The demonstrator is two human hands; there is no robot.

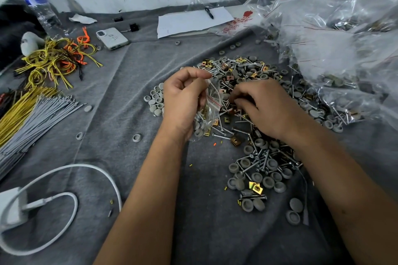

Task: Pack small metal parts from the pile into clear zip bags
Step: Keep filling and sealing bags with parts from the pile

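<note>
Left hand [183, 101] pinches small clear red-striped zip bag [210, 112], part-filled, at pile edge. Right hand [265, 107] fingers curled into mixed pile of screws, gold clips, grey caps [247, 75]; grasp unclear. Advice: hold mouth wide, drop parts straight in.

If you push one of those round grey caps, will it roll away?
Probably not far. The grey caps look squat and cup-shaped and lie flat, so one would likely slide or wobble. The soft grey cloth should slow it.

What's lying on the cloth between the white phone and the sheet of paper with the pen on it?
In the head view, between the phone and the paper sits a small black block-like part on the grey cloth; another small black piece lies farther back.
</note>
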